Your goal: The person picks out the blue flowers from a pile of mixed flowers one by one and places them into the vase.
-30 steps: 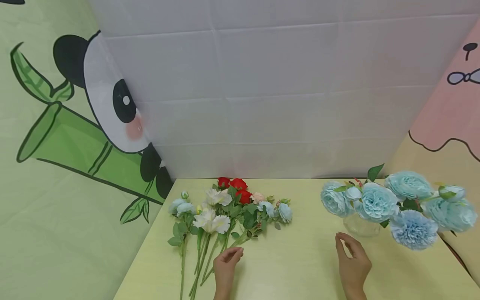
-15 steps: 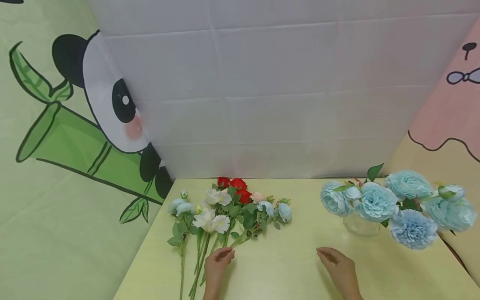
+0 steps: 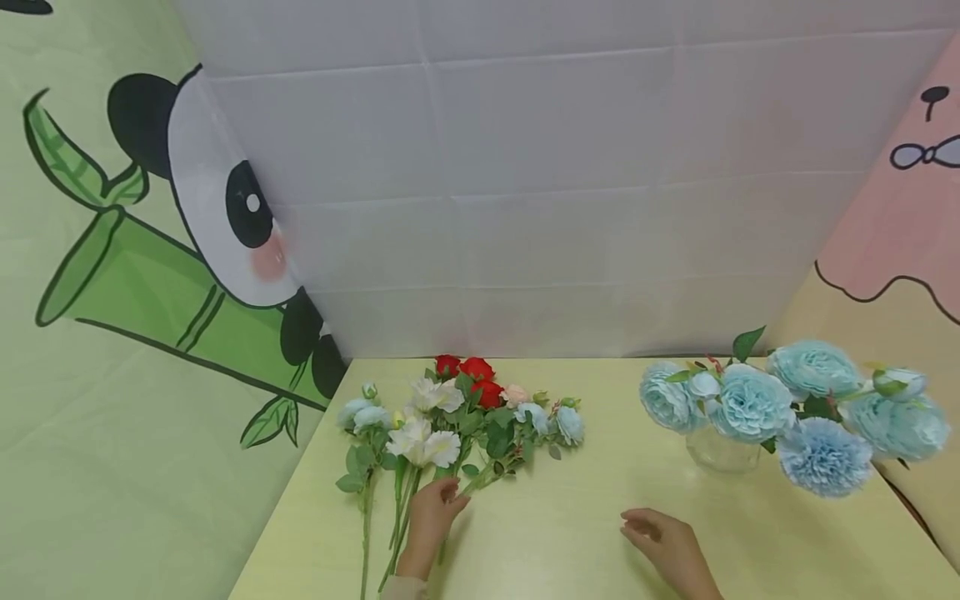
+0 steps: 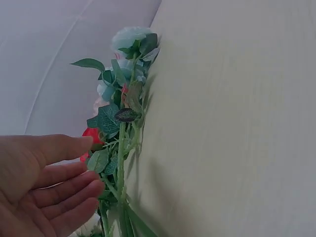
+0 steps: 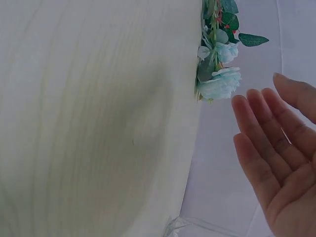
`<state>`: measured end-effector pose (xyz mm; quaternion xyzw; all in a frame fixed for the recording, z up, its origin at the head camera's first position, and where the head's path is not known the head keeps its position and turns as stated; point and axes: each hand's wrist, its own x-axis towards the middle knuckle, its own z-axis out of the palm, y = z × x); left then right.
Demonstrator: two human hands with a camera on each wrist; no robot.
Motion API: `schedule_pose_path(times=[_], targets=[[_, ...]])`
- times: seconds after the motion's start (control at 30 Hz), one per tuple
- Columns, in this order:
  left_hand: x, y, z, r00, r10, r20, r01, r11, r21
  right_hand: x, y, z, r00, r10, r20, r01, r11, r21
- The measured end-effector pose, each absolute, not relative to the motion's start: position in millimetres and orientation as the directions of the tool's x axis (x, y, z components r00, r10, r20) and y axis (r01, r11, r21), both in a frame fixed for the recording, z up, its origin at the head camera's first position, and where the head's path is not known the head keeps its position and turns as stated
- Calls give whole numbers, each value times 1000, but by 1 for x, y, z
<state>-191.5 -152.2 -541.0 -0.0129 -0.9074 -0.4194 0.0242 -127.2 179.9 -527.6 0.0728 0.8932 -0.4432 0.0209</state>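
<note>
My left hand (image 3: pixel 432 518) is over the stems of the loose flowers on the left of the table, fingers relaxed. In the left wrist view its fingers reach beside green stems (image 4: pixel 121 163) and leaves, holding nothing. The pile has red roses (image 3: pixel 477 368), white flowers (image 3: pixel 423 442) and light blue flowers (image 3: pixel 568 425). My right hand (image 3: pixel 667 546) hovers over the table in front of the glass vase (image 3: pixel 722 450), fingers loosely bent and nothing in them. Large light blue flowers (image 3: pixel 752 404) stand in that vase.
The pale yellow table (image 3: pixel 547 533) ends at a white sheet wall (image 3: pixel 540 250) behind. A panda-print sheet (image 3: pixel 202 200) hangs at the left, a pink and beige one (image 3: pixel 885 225) at the right. A blue carnation-like bloom (image 3: pixel 825 457) leans out over the table's right side.
My right hand has moved left and toward me, away from the vase. My left hand has shifted left and then forward, over the stems. The flowers stay in place.
</note>
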Motion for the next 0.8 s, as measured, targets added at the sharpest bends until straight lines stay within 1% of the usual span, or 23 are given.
schedule_pose_path(times=[0.13,0.3,0.37,0.5,0.63,0.73,0.8], targets=[[-204,-147,-542,-993,114,45,114,739,664,-128,176,-527,-995,88,-51,92,572,-815],[-218,-142,-547,-981,192,25,180,854,488,-129,174,-524,-997,71,-38,71,565,-822],[-221,-140,-548,-978,205,21,192,868,457,-130,173,-523,-997,72,-37,71,571,-818],[-224,-139,-549,-979,198,45,198,874,443,-129,172,-522,-997,75,-23,63,581,-811],[-227,-138,-550,-983,180,33,173,854,491,-129,172,-521,-996,77,-35,73,578,-813],[-226,-138,-550,-987,159,1,133,823,552,-130,172,-520,-996,75,-50,84,574,-814],[-225,-138,-551,-988,156,0,128,815,566,-131,172,-520,-995,76,-58,91,574,-814]])
